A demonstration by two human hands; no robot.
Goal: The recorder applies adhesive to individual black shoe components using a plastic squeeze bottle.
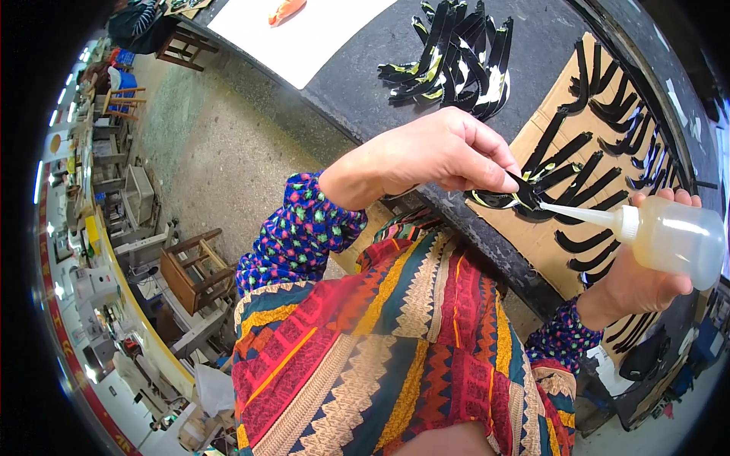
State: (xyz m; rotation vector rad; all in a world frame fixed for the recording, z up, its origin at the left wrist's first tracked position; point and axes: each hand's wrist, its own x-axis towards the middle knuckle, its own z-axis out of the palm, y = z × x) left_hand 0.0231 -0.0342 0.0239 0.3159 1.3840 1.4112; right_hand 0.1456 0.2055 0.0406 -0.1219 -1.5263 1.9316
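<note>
Between the thumb and fingers of my left hand is the end of a black strip, with pale edging showing on it. My right hand is wrapped round a translucent squeeze bottle holding a pale yellowish liquid. The bottle lies tilted on its side, and its long white nozzle points left. The nozzle's tip is at the black strip, close to my left fingertips; whether it touches I cannot tell. Below the hands, several curved black strips lie in rows on a brown cardboard sheet.
A heap of black strips with white and yellow-green patches rests on the dark table. Farther left is a white sheet with an orange item on it. A wooden stool and sewing machines stand to the left.
</note>
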